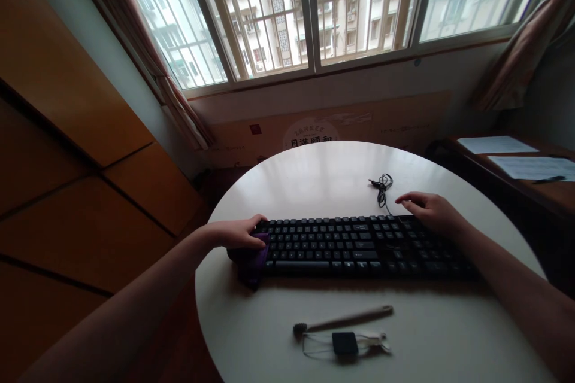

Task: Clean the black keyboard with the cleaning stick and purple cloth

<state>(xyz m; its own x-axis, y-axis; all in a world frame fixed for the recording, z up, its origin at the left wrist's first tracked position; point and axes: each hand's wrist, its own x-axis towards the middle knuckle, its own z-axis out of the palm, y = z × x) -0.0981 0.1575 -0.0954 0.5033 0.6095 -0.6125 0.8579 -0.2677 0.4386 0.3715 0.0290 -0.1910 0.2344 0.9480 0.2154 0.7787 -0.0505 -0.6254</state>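
A black full-size keyboard (323,245) lies across the round white table, its space bar side toward the far edge of my view's lower half. My left hand (240,234) is closed on a purple cloth (257,260) draped over the keyboard's left end, thumb on top of it. Above the number-pad end, my right hand (431,210) has its fingers stretched out to the left and holds nothing; whether it touches the keys I cannot tell. Beyond the keyboard sits its bundled black cable (381,188).
Nearer me on the table (251,335) lie a small brush (345,318) with dark bristles and a wire tool (345,343) with a black square piece. Papers (498,144) and a pen (550,179) rest on a side surface at right. Wooden cabinets (58,191) stand at left.
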